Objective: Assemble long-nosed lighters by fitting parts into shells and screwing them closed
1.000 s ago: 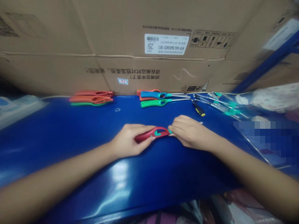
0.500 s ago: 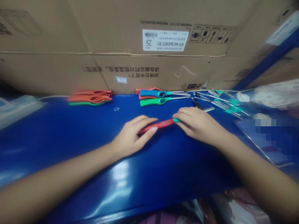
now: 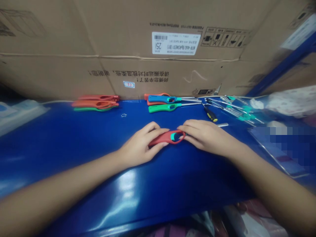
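Note:
Above the blue table I hold a red lighter (image 3: 161, 138), a long-nosed kind with a teal trigger in its finger loop. My left hand (image 3: 140, 143) is closed round the handle end, thumb below and fingers above. The fingers of my right hand (image 3: 204, 136) pinch the loop end, and the metal tube beyond it is mostly hidden by that hand. A short silvery piece (image 3: 223, 125) shows just past the right hand's knuckles. Behind the hands lie a blue lighter (image 3: 160, 98) and a green lighter (image 3: 161, 108) with metal tubes fitted.
Orange handles (image 3: 95, 103) lie at the back left. A black and yellow screwdriver (image 3: 211, 115) rests behind my right hand, near several metal tubes with teal parts (image 3: 237, 110). A big cardboard box (image 3: 74, 75) walls off the back of the blue table (image 3: 98, 197).
The red lighter has been rolled so that its loop and teal trigger face me. My right hand has shifted slightly down and left, uncovering the screwdriver.

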Demonstrator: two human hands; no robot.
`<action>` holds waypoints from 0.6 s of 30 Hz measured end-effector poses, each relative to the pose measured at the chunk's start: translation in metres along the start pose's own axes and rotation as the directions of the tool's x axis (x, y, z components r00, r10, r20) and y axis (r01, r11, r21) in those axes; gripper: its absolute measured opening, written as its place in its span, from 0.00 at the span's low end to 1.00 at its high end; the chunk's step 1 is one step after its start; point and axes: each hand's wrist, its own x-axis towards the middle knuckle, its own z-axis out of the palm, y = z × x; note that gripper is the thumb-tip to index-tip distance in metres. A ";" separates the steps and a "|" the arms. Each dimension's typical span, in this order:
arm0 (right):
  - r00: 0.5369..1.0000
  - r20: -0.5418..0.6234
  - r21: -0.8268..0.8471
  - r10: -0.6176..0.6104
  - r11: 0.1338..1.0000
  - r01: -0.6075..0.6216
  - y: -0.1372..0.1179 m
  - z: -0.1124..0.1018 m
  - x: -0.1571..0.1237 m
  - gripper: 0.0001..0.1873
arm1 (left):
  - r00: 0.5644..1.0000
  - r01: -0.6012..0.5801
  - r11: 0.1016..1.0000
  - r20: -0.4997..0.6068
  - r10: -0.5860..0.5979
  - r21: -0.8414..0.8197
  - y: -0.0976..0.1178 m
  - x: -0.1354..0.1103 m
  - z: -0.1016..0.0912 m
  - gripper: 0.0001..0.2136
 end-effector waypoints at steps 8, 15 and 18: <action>0.988 0.062 0.243 0.139 0.958 -0.150 0.004 -0.004 0.000 0.10 | 0.955 0.276 0.928 -0.041 -0.295 -0.250 -0.005 0.004 0.004 0.14; 0.988 0.070 0.313 0.135 0.938 -0.151 0.001 -0.001 0.000 0.09 | 0.940 0.325 0.896 0.000 -0.341 -0.302 -0.008 0.003 0.003 0.14; 0.988 0.066 0.308 0.143 0.939 -0.157 0.001 0.004 0.002 0.11 | 0.955 0.291 0.929 0.008 -0.298 -0.228 -0.005 0.001 0.002 0.13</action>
